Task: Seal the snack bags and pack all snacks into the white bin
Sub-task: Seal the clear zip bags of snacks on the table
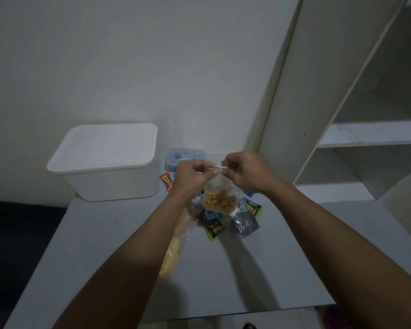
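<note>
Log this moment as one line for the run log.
step: sealing | held: clear plastic bag of orange snacks | left hand, right hand: pinching its top | white lidded bin: closed

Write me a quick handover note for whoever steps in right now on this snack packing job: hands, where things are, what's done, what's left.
Left hand and right hand: both pinch the top edge of a clear bag of orange snacks, held above the table.
White bin: back left on the table, lid on.
Loose snacks: small packets lie in a pile under the hands, a yellow snack bag lies beside the left forearm, a red wrapper lies by the bin.
Done: nothing seen packed.
Left: finish this seal, check the other bags, open the bin, load everything.
</note>
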